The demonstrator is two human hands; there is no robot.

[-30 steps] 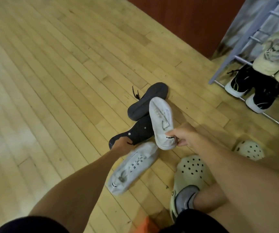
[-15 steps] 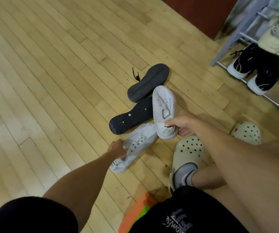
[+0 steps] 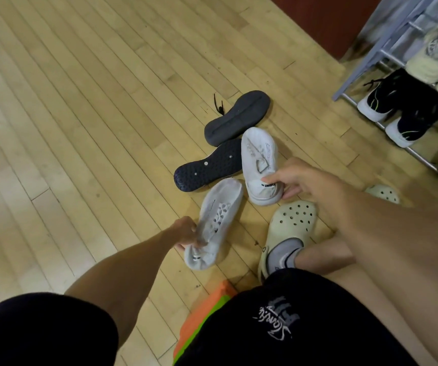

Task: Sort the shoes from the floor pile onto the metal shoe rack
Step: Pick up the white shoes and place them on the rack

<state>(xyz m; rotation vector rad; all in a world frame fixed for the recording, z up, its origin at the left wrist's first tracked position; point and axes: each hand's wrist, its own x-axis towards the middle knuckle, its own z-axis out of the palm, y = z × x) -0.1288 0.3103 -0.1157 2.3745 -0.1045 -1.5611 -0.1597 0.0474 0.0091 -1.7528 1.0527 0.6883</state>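
Note:
Two white sneakers lie on the wooden floor in front of me. My left hand (image 3: pixel 186 233) grips the nearer white sneaker (image 3: pixel 219 215) at its heel opening. My right hand (image 3: pixel 299 178) pinches the heel of the other white sneaker (image 3: pixel 259 157). Just beyond them lie two dark shoes sole-up: a navy one (image 3: pixel 207 167) and a grey one (image 3: pixel 237 117). The metal shoe rack (image 3: pixel 355 75) stands at the upper right, with a black pair with white toes (image 3: pixel 397 107) on its bottom rail and pale shoes (image 3: pixel 434 51) on the tier above.
I crouch in cream clogs, one foot (image 3: pixel 289 225) right beside the held sneakers, the other (image 3: pixel 383 192) further right. An orange and green object (image 3: pixel 207 310) lies by my knee. A red-brown wall (image 3: pixel 326 19) runs behind the rack. Open floorboards stretch to the left.
The left-hand sneaker came down from mid-air to the floor and my grip shifted to its heel. The right-hand sneaker stayed in my hold. My view dropped closer to the pile.

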